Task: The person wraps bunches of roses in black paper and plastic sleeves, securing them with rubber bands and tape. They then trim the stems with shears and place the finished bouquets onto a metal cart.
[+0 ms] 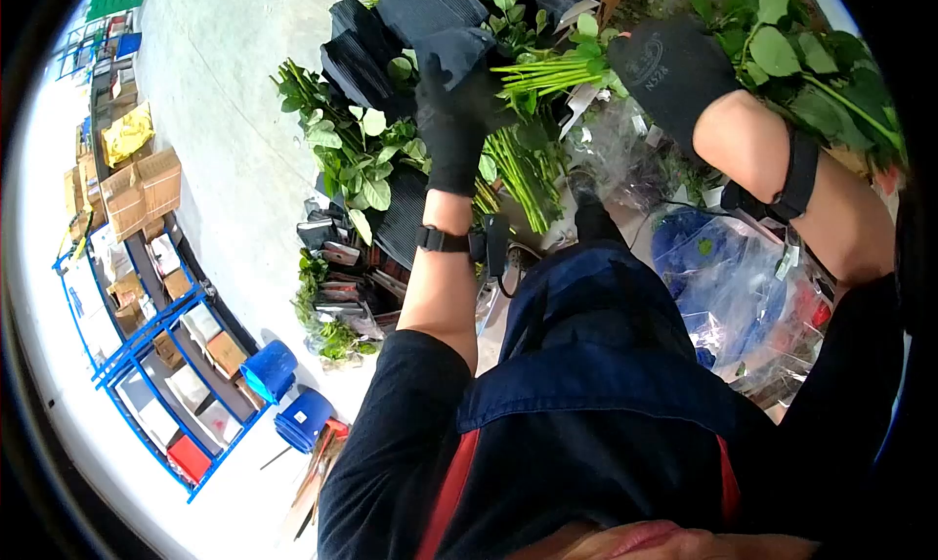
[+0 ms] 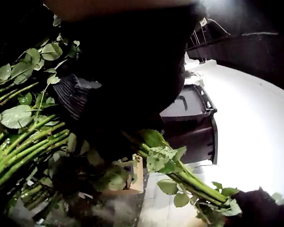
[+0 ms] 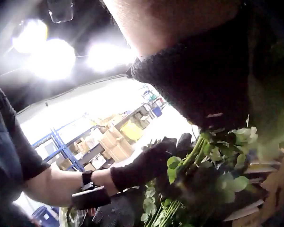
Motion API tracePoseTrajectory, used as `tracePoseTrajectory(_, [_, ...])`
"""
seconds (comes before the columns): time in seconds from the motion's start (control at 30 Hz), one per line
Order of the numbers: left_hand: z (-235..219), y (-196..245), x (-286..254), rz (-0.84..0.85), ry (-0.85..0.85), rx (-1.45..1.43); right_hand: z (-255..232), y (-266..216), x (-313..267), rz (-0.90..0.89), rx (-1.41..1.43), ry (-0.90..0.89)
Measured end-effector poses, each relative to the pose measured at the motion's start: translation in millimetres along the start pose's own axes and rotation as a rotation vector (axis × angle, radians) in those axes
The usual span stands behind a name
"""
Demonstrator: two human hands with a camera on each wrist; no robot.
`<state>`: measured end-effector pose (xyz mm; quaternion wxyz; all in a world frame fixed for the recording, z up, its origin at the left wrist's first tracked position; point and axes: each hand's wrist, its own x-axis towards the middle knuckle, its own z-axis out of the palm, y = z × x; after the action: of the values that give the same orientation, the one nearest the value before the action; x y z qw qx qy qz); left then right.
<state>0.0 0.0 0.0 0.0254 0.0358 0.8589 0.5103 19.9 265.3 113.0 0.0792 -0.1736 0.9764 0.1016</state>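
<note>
My right hand point(image 1: 674, 66), in a black glove, grips a small bunch of leafy green flower stems point(image 1: 552, 74); its cut ends point toward the left hand. In the left wrist view the same stems point(image 2: 194, 182) run slantwise to the dark right glove. Blurred and also black-gloved, my left hand point(image 1: 457, 120) hovers by those cut ends with its fingers spread, over dark ribbed wrapping sheets point(image 1: 430, 8). From the right wrist view the left hand point(image 3: 146, 163) reaches in close to the bunch. Beneath it lies a thicker bundle of stems point(image 1: 523, 174).
Leafy branches point(image 1: 357, 159) fan out left of the left hand, and more foliage point(image 1: 831, 81) stands beyond the right wrist. Crumpled clear film and blue plastic point(image 1: 723, 277) lie on the right. Blue shelving point(image 1: 176, 365) with boxes and blue bins point(image 1: 303, 418) stand far left.
</note>
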Motion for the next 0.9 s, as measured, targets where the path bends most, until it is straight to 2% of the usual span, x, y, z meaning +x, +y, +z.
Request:
tracePoseTrajectory(0.03, [2,-5,0,0.273,-0.005,0.283,2,4,1,-0.04,0.009,0.076])
tracePoseTrajectory(0.07, [4,-7,1,0.399,-0.019,0.451,4,6,2,-0.082,0.019,0.151])
tracePoseTrajectory(0.1, [5,-10,2,0.53,-0.014,0.615,6,10,8,-0.072,0.002,0.138])
tracePoseTrajectory(0.17, [9,-13,1,0.535,-0.028,0.686,10,15,14,-0.053,-0.019,0.093])
tracePoseTrajectory(0.2, [12,-13,3,0.561,-0.027,0.708,-3,17,14,-0.068,-0.085,-0.13])
tracePoseTrajectory(0.23, [15,-14,4,0.588,-0.025,0.729,-4,21,14,-0.056,-0.077,-0.128])
tracePoseTrajectory(0.27, [17,-15,4,0.531,-0.015,0.551,-2,20,12,-0.054,-0.078,-0.08])
tracePoseTrajectory(0.37, [9,-14,-2,0.353,-0.111,0.292,-1,18,15,-0.055,-0.076,0.02])
tracePoseTrajectory(0.4, [0,-8,-4,0.315,-0.204,0.33,0,18,17,-0.055,-0.073,0.031])
tracePoseTrajectory(0.5, [-11,-17,-2,0.535,-0.203,0.489,-1,18,22,-0.061,-0.075,0.05])
tracePoseTrajectory(0.57, [-16,-21,-4,0.575,-0.168,0.693,0,17,24,-0.068,-0.071,0.064])
tracePoseTrajectory(0.7, [-26,7,-7,0.127,-0.154,0.861,-2,13,30,-0.101,-0.092,0.065])
tracePoseTrajectory(0.73, [-23,15,-4,-0.042,-0.028,0.939,-1,11,31,-0.107,-0.104,0.068])
tracePoseTrajectory(0.83, [-37,4,6,-0.065,-0.017,0.729,-7,0,31,-0.092,-0.189,0.098])
tracePoseTrajectory(0.9, [-39,-4,7,-0.012,0.071,0.589,-31,-6,37,-0.076,-0.063,-0.138])
